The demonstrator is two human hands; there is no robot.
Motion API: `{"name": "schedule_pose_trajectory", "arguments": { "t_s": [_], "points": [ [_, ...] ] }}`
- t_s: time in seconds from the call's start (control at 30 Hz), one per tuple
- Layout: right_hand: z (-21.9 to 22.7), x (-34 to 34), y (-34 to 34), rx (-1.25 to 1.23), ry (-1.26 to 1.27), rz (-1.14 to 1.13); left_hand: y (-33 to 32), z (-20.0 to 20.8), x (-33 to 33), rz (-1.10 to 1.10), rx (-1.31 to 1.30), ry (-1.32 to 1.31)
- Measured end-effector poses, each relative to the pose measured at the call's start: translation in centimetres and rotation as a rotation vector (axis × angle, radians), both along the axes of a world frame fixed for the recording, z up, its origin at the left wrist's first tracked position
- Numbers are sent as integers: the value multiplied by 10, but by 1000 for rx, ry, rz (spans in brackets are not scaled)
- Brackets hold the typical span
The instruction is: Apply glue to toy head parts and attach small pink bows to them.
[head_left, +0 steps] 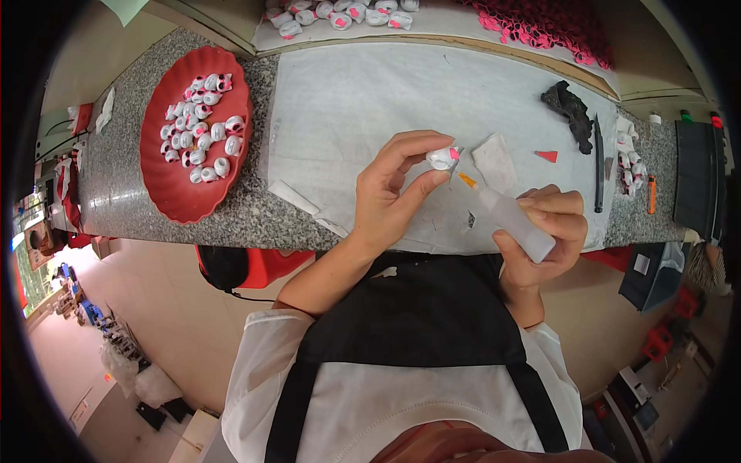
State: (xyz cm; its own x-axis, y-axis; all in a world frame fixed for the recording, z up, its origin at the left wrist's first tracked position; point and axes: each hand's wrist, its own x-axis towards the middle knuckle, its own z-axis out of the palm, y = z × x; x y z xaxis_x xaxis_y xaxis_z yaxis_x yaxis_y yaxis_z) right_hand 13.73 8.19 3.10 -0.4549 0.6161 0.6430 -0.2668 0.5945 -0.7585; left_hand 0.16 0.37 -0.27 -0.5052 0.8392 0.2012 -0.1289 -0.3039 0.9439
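Observation:
My left hand [394, 189] pinches a small white figure with pink marks [444, 158] between thumb and fingertips, above a grey-white sheet [363, 100] on the stone counter. My right hand [544, 228] grips a translucent squeeze bottle [513, 220] whose orange nozzle [468, 181] points up-left, just below the figure. The nozzle tip is close to the figure; whether it touches it I cannot tell.
A red scalloped plate [166, 181] at left holds several similar white-and-pink figures. More lie on a tray at the back [340, 14], beside a pink mesh pile [548, 27]. A dark lump [570, 108], a small red triangle [547, 156], a thin black tool [598, 166] and an orange pen [652, 193] lie at right.

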Motion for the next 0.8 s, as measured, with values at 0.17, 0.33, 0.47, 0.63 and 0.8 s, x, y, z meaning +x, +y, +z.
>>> {"name": "schedule_pose_trajectory", "arguments": {
  "t_s": [0.17,0.33,0.47,0.63,0.8],
  "points": [
    [0,2,25,-211,-18,29,-1,4,-2,37,22,-233],
    [19,-25,73,-452,-449,157,-5,-1,-5,43,51,-324],
    [-18,-60,135,-66,-534,-58,-3,2,-3,30,79,-341],
    [-31,-92,154,454,-750,-339,-5,2,-2,32,29,-328],
    [-23,-86,145,307,-695,-287,-5,5,-3,6,49,-423]
  ]
}}
